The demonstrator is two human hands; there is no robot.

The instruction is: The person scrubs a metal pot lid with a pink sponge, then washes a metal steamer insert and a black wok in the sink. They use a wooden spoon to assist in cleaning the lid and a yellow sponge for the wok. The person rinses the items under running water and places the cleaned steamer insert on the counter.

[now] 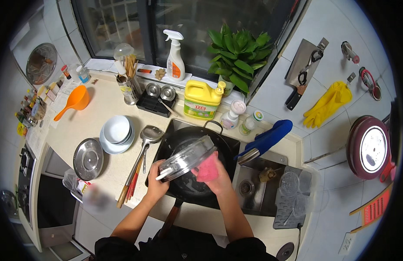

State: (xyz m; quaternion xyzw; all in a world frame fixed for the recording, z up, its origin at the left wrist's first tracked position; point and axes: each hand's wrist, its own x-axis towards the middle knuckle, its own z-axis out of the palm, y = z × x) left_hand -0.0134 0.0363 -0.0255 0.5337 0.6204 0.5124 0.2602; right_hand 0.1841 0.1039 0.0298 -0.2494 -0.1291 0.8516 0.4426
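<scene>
My left hand (pixel 157 179) grips the near left edge of a shiny round steel vessel (pixel 187 159), shallow and tilted, whose exact kind I cannot make out. A pink cleaning cloth (pixel 208 168) is bunched in my right hand (pixel 219 179), against the vessel's right side. Both hands are over a large black wok (pixel 197 187), which sits across the left part of the sink. The wok's wooden handle (pixel 171 219) points toward me, and some water or suds show inside it. Part of the wok is hidden behind the vessel and my hands.
Left of the wok lie a spatula (pixel 151 134), a stack of bowls (pixel 117 130) and a steel lid (pixel 88 159). Behind stand a yellow detergent jug (pixel 202 101) and a spray bottle (pixel 176 58). A blue-sleeved faucet (pixel 266 138) overhangs the right sink basin (pixel 253 191); glasses (pixel 290 183) stand beyond.
</scene>
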